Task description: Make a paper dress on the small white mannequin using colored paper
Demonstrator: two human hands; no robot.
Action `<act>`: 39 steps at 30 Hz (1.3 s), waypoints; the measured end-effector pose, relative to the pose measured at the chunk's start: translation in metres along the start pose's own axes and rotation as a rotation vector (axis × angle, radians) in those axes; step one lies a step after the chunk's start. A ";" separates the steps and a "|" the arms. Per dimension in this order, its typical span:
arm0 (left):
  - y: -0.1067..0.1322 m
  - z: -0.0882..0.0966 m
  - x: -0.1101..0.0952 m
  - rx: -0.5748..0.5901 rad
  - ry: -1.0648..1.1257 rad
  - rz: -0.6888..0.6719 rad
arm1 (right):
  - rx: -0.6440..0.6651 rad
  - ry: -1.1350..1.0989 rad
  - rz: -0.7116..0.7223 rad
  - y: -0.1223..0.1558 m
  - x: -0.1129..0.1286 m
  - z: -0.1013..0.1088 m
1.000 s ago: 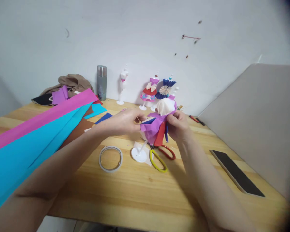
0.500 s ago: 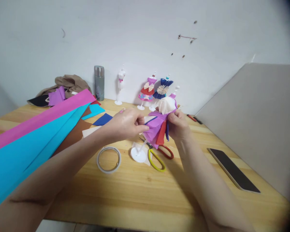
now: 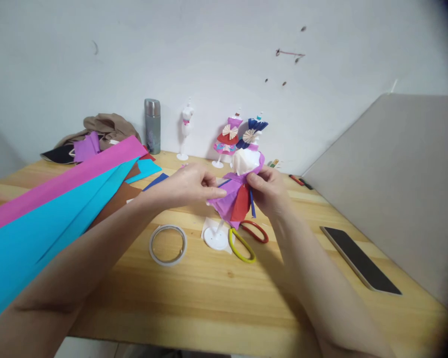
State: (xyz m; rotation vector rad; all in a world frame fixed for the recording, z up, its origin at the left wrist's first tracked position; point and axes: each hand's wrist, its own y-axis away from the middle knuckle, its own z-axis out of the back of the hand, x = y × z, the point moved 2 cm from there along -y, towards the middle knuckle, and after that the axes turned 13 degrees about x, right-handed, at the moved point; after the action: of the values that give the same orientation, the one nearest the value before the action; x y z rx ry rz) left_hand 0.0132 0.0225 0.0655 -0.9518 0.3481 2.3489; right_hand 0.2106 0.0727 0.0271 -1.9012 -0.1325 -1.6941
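A small white dress form wearing a doll dress (image 3: 224, 200) stands on its round base (image 3: 215, 238), leaning slightly right. The dress has a white puffed top (image 3: 245, 162) and a purple skirt with a red panel (image 3: 241, 203) and a narrow blue strip (image 3: 253, 204). My left hand (image 3: 190, 185) pinches the skirt's left side between thumb and fingers. At the waist's right side, my right hand (image 3: 269, 191) grips the dress with its thumb in front; its other fingers are partly hidden behind. Scissors with yellow and red handles (image 3: 242, 247) lie beside the base, their blades mostly covered.
A tape roll (image 3: 168, 245) lies left of the base. Pink and cyan sheets (image 3: 78, 199) spread over the left side. At the wall stand a flask (image 3: 153, 127), a bare dress form (image 3: 186, 129) and two dressed forms (image 3: 229, 136). A phone (image 3: 360, 259) lies right.
The dress form's top has swung left, so it leans less than before. Both hands have shifted a little left with the dress, keeping their grip.
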 end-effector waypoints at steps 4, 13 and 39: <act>-0.006 0.000 0.012 0.068 0.006 0.000 | 0.027 0.026 0.006 0.001 0.001 -0.002; -0.006 0.007 0.024 0.174 0.090 -0.036 | 0.056 0.065 0.011 0.004 0.003 -0.008; 0.001 0.008 -0.001 -0.120 0.196 -0.179 | 0.120 0.027 0.057 0.003 0.005 -0.013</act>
State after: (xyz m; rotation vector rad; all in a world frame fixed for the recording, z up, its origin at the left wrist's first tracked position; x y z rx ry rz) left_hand 0.0088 0.0249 0.0718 -1.2230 0.1907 2.1391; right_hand 0.2015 0.0621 0.0312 -1.7769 -0.1643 -1.6367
